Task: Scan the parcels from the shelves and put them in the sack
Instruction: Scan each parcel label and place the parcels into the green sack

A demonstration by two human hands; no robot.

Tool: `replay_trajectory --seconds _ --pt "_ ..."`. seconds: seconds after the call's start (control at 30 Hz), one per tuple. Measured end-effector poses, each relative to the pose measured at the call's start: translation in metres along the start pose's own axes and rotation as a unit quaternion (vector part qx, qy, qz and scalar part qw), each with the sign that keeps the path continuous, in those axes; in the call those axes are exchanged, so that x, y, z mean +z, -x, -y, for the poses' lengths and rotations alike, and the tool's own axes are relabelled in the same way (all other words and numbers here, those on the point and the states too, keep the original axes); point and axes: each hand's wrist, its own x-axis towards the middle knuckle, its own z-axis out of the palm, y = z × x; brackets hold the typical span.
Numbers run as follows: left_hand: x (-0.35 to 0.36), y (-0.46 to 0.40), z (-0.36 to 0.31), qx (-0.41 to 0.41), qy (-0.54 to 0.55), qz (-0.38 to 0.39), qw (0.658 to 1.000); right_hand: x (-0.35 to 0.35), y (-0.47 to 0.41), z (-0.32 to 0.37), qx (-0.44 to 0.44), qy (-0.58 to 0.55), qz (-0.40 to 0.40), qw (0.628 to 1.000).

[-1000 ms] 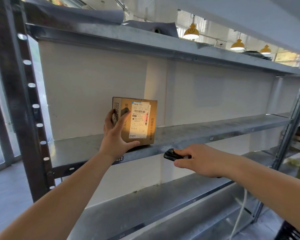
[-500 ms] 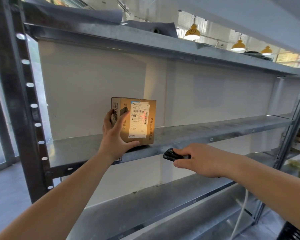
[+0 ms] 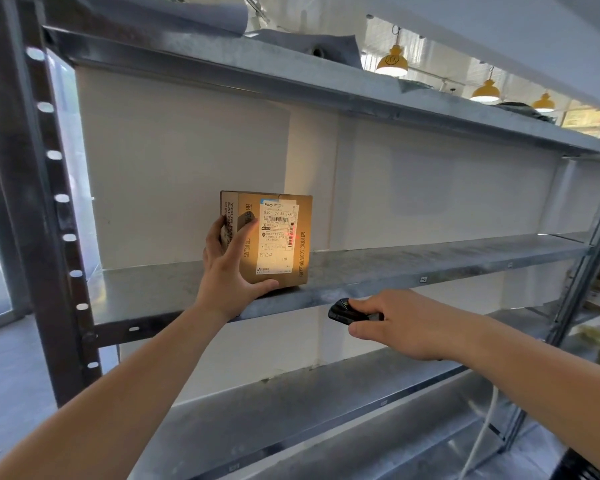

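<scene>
A brown cardboard parcel (image 3: 278, 237) with a white shipping label stands upright on the middle metal shelf (image 3: 395, 268). My left hand (image 3: 231, 268) grips its left side and lower corner. My right hand (image 3: 400, 325) is closed around a small black scanner (image 3: 345, 310), held below and to the right of the parcel, in front of the shelf edge. A warm patch of light and a red line from the scanner fall across the label's barcode. No sack is clearly in view.
The steel rack has a dark upright post (image 3: 32, 202) at left, a top shelf (image 3: 291, 71) with grey wrapped items, and lower shelves (image 3: 291, 427). A white cable (image 3: 482, 434) hangs at lower right. Boxes and green material sit at far right.
The parcel has shifted very slightly left in view and the scanner's red line now sits lower on the label. Both hands hold nearly the same positions.
</scene>
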Motion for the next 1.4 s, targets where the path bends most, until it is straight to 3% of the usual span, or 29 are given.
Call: replay_trajectory --seconds 0.8,1.0,1.4 --pt "-0.002 0.005 -0.002 0.007 0.003 -0.008 1.0 0.008 0.0 -0.002 -0.01 0.014 -0.01 1.0" --pt "0.001 0.001 -0.004 0.013 0.016 -0.005 1.0 0.017 0.001 -0.013 -0.017 -0.041 -0.039 0.998" --pt "0.071 -0.01 -0.067 0.087 0.073 0.077 0.991 0.026 0.019 -0.077 0.086 -0.122 -0.075 0.986"
